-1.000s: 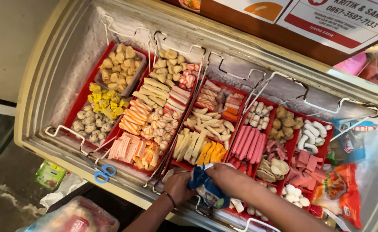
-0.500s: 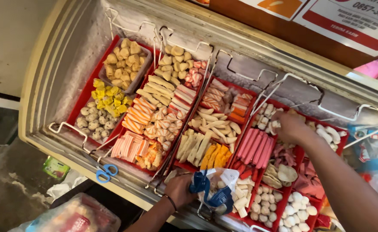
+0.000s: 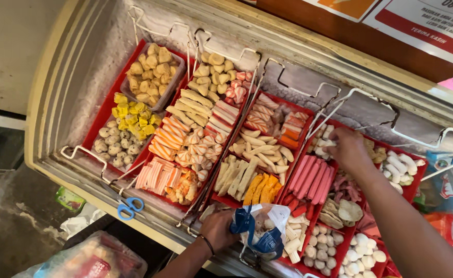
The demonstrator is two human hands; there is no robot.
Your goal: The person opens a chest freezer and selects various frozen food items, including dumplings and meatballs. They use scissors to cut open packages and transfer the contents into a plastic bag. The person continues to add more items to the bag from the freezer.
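Freezer (image 3: 82,67) trays; left hand (image 3: 217,229) grips bag (image 3: 260,229), right hand (image 3: 347,149) pinches white pieces (image 3: 323,143).

We cannot see the fingertips of the right hand (image 3: 349,149); they dip down among the small white pieces (image 3: 323,140), so we cannot tell if the grip has closed on one. The right arm runs off the bottom corner. The left hand (image 3: 217,230) shows only its back, and its fingers are tucked under the blue and white bag (image 3: 260,231). What lies inside that bag is too mixed up for us to tell. The tray of white balls (image 3: 357,256) is cut off at the bottom edge. The clear bag (image 3: 90,260) in the lower left corner is blurry and partly cut off. The sign (image 3: 422,20) at the top is cut off too.
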